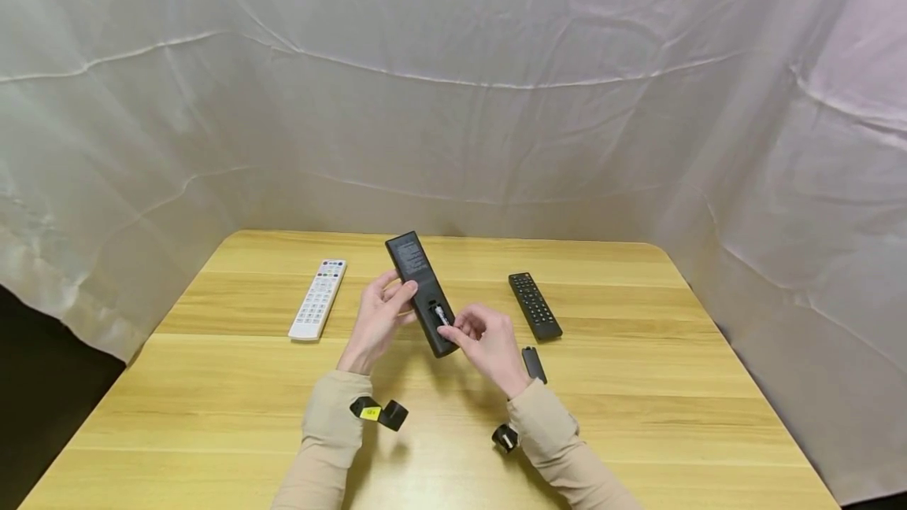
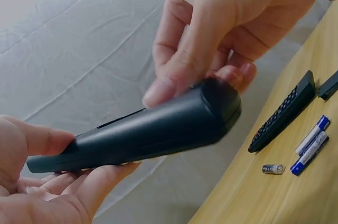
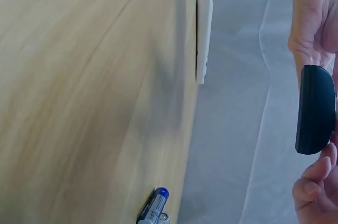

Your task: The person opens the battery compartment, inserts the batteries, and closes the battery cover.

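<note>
So the black remote (image 1: 423, 290) is held up over the surface (image 1: 638, 415), back showing, gripped between thumb and fingers of the left hand (image 1: 375, 321). A battery (image 1: 442, 314) in its open bay is pinched by the right hand (image 1: 496, 345), fingers curled, though how far it's seated is kinda hard to tell. A second remote (image 1: 534, 306), small black cover (image 1: 534, 365), white remote (image 1: 318, 300) and three loose batteries (image 2: 310, 154) are left lying around.
</note>
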Motion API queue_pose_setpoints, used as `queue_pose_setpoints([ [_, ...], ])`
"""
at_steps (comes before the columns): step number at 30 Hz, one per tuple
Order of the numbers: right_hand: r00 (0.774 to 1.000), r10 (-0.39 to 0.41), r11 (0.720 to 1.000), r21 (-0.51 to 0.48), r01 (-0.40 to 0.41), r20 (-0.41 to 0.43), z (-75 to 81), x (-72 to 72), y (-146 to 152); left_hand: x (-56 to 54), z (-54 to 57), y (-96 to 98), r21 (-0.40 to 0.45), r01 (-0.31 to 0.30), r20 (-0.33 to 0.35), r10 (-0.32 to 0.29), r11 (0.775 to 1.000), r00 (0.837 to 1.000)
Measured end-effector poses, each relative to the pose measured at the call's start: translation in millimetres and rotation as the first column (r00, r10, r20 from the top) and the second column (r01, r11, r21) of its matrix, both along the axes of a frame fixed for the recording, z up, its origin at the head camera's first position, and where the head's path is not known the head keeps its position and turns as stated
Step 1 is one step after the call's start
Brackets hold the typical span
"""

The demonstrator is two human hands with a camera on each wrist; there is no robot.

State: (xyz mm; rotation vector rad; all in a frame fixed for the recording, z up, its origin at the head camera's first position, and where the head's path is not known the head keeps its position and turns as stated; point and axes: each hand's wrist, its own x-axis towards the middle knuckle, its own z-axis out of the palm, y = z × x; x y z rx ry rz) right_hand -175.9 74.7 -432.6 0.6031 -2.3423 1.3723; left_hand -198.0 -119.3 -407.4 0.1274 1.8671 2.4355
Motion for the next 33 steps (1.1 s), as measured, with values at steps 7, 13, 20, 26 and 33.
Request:
queue_pose_setpoints([
  [7,0.988,-0.032,0.999,-0.025,0.036,0.154,3.4,1.2,0.3,0.2,0.3,0.3,0.011,0.018,-0.017,-0.018,1.000,1.000],
  [13,0.966,-0.005,0.995,-0.095,0.030,0.258,2.4,-1.0,1.6,0.9,1.5,0.0,0.005,0.028,-0.020,-0.028,1.000,0.999],
  [20,0.953,0.011,0.990,-0.135,0.032,0.304,3.8,-0.8,2.3,1.9,1.5,-0.5,0.002,0.041,-0.031,-0.041,0.999,0.999],
  [26,0.951,0.022,0.991,-0.130,0.019,0.309,2.8,-2.1,3.3,2.5,1.7,-0.1,0.014,0.040,-0.024,-0.040,0.999,0.999],
  [33,0.945,0.074,0.989,-0.144,-0.029,0.320,3.3,-5.2,6.5,1.8,1.5,2.3,0.035,0.026,-0.026,-0.025,0.999,0.999],
])
